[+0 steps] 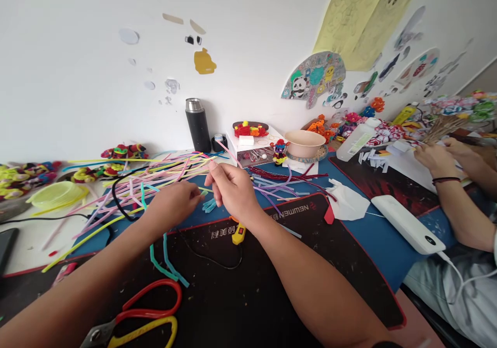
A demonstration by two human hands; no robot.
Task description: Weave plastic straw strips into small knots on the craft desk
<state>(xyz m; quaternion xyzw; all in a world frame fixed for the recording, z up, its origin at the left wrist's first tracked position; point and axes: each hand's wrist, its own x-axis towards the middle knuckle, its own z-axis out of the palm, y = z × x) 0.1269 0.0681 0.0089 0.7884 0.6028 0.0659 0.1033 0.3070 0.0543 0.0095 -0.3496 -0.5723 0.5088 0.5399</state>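
My left hand (pixel 174 203) is closed in a pinch on a teal pipe cleaner (pixel 166 257) that trails down over the black desk mat (pixel 248 291). My right hand (pixel 233 187) is closed too, pinching a pink pipe cleaner (pixel 229 151) that sticks up and back from its fingers. The two hands nearly touch above a small teal piece (pixel 209 204). A heap of coloured pipe cleaners (pixel 155 177) lies just behind the left hand.
Red and yellow scissors (pixel 140 317) lie at the near left. A yellow tool (pixel 238 232) rests under my right wrist. Behind stand a black flask (pixel 197 125), a white box (pixel 252 143) and a beige bowl (pixel 305 143). Another person's hands (pixel 438 159) work at the right, beside a white power bank (pixel 407 223).
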